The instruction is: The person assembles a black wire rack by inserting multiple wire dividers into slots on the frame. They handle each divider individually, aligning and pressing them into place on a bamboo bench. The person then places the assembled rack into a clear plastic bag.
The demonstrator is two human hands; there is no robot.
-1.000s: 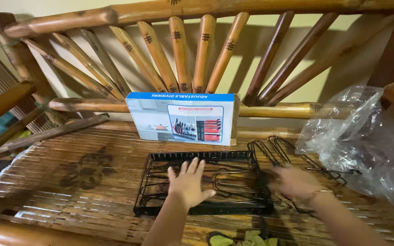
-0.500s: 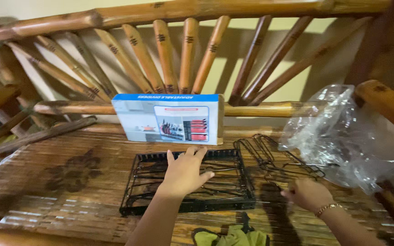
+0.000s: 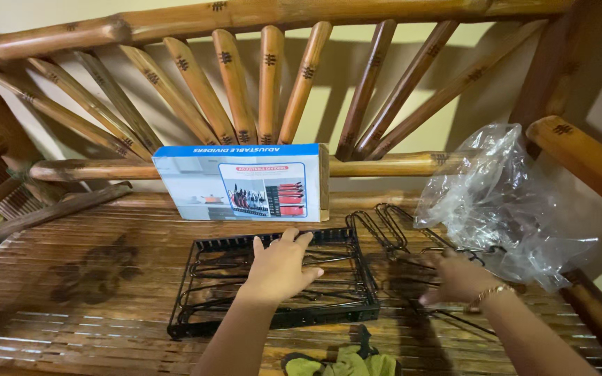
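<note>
Head view: left hand [image 3: 280, 268] lies flat, fingers spread, on the black wire rack [image 3: 273, 289], whose long axis runs left-right beneath it. Right hand [image 3: 458, 278], fingers apart, touches loose wire dividers [image 3: 391, 233] beside the plastic bag [image 3: 517, 202].

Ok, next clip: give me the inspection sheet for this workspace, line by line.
Surface: slatted bamboo bench seat, with a dark patch.
Job's things: black wire rack base lies flat; loose black wire dividers beside it.
Clutter: blue and white box upright against the backrest; crumpled clear plastic bag; green cloth at the front edge.
Grips: left hand flat on the rack base, open; right hand on the dividers, blurred.
Cables: nothing seen.
Surroundings: fanned bamboo backrest, pale wall.
</note>
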